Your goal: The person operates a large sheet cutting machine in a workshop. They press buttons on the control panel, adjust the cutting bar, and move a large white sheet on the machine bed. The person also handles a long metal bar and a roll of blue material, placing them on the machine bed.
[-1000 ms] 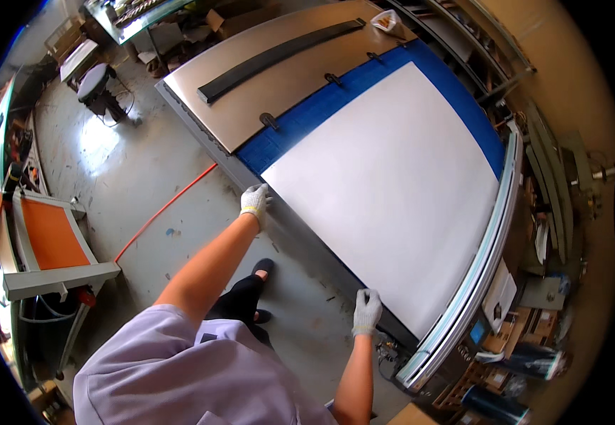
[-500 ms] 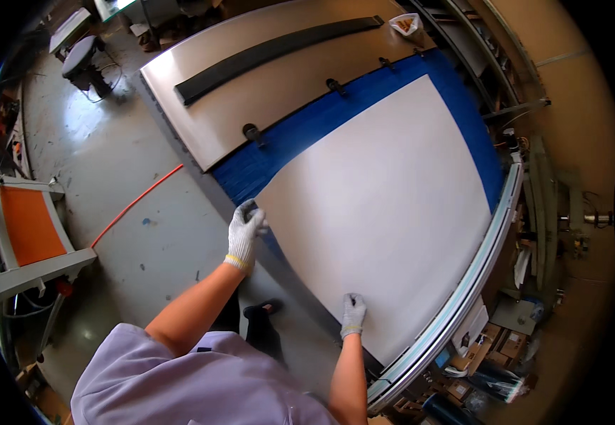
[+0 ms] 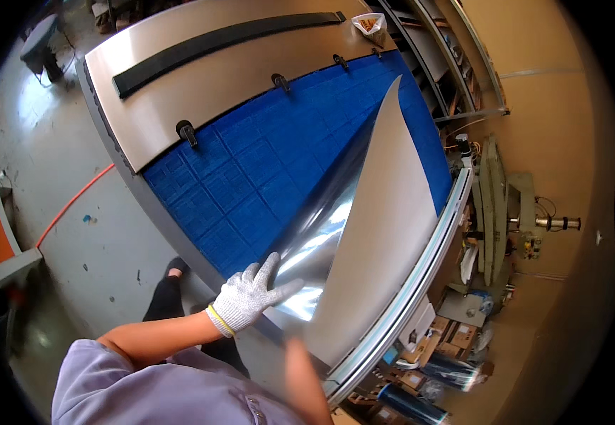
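A large thin sheet (image 3: 378,212) lies partly curled over on itself, its shiny silver face exposed along the roll and its other face pale beige. Under it spreads a blue panel (image 3: 244,170) with an embossed pattern of squares. My left hand (image 3: 245,296), in a grey-white knit glove with a yellow cuff edge, rests against the lower end of the silver curl, fingers spread. Near the table's front edge, my right hand (image 3: 293,334) is smeared by motion beside the sheet's lower part; its fingers cannot be made out.
Black clamps (image 3: 187,133) line the blue panel's far edge. Beyond them, a long black strip (image 3: 229,44) and a bag (image 3: 370,27) lie on a metallic board (image 3: 159,120). A metal rail (image 3: 407,290) bounds the right side. Boxes (image 3: 456,336) sit below it.
The sheet's left part has been lifted and curled rightward, baring much of the blue panel. My left hand has moved nearer to me; my right hand has left the sheet's near edge. The view has shifted.
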Motion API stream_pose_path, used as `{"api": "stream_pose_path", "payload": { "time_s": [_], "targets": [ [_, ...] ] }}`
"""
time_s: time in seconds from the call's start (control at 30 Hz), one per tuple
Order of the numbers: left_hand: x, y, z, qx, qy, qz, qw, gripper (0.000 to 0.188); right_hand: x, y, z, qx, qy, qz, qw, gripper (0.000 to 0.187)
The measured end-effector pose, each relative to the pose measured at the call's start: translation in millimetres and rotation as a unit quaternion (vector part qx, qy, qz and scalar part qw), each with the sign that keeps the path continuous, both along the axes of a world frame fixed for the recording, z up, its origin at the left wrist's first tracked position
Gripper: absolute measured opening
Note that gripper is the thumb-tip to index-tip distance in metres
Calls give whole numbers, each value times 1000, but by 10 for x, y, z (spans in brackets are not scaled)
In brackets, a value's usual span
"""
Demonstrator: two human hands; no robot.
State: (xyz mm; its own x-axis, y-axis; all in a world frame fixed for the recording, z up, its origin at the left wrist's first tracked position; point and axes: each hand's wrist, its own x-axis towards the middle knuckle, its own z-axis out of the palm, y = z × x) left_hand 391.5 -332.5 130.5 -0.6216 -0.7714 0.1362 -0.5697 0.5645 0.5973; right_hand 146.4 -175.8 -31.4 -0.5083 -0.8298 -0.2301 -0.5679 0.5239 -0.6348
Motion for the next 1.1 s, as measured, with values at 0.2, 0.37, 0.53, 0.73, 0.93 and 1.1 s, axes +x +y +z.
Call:
{"api": "stream_pose_path", "payload": {
  "time_s": [0.2,0.37,0.53,0.73,0.93,1.1],
  "targets": [
    [-31,-18,65,-4,24,-28,999,73,62,-75,3,31,31,19,999,15],
    [-122,45,78,-37,42,-60,997,76,82,-65,36,43,46,29,998,14],
    [-182,89,121,-47,69,-82,993,77,69,-56,63,52,53,37,997,13],
    [-268,154,63,-84,73,-77,991,68,80,9,103,58,58,31,996,12],
    [-264,112,100,-87,73,-70,991,68,78,-6,95,66,66,32,995,11],
    [-244,102,103,-75,74,-68,992,67,92,-21,77,74,72,38,994,11]
  ]
}}
